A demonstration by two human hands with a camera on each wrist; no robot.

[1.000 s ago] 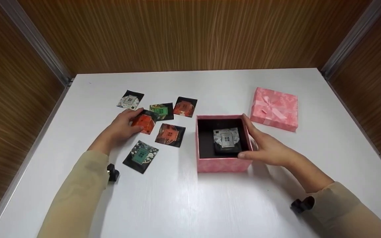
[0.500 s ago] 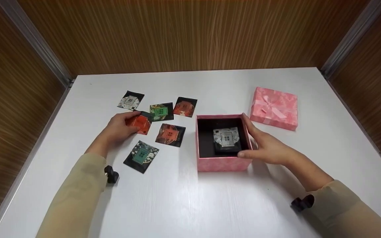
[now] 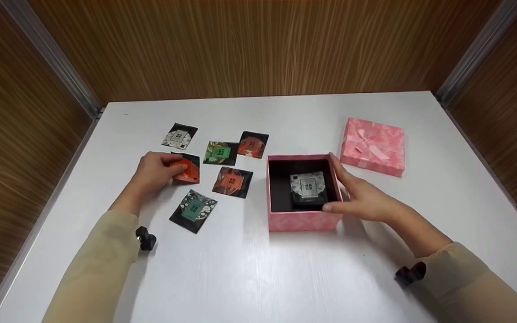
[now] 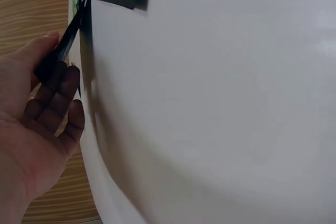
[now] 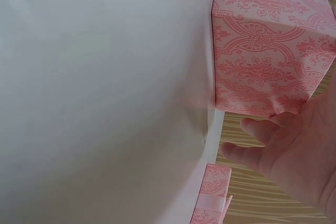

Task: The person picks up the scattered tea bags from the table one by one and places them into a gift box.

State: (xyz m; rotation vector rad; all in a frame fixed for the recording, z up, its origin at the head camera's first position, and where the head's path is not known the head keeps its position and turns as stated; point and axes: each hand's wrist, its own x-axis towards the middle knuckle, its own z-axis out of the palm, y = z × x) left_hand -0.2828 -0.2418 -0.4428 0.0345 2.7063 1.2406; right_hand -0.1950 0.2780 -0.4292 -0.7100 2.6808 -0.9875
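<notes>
In the head view, my left hand pinches a flat black sachet with an orange label by its left side. The left wrist view shows that sachet edge-on, tilted between thumb and fingers. My right hand holds the right side of an uncovered pink gift box, its thumb at the front rim and a finger at the back corner. Inside the box lies a black sachet with a silver-white label, apparently on a stack. From the right wrist, the box's patterned side shows, with some fingers spread past it.
Around the left hand lie a white-label sachet, a green-label one, a teal-label one and two reddish ones. The pink lid with a bow rests behind the box. Wooden panels border the white table.
My left hand has drawn the orange-label sachet leftward, away from the green-label one, and tilted it. The right hand and the box have stayed in place.
</notes>
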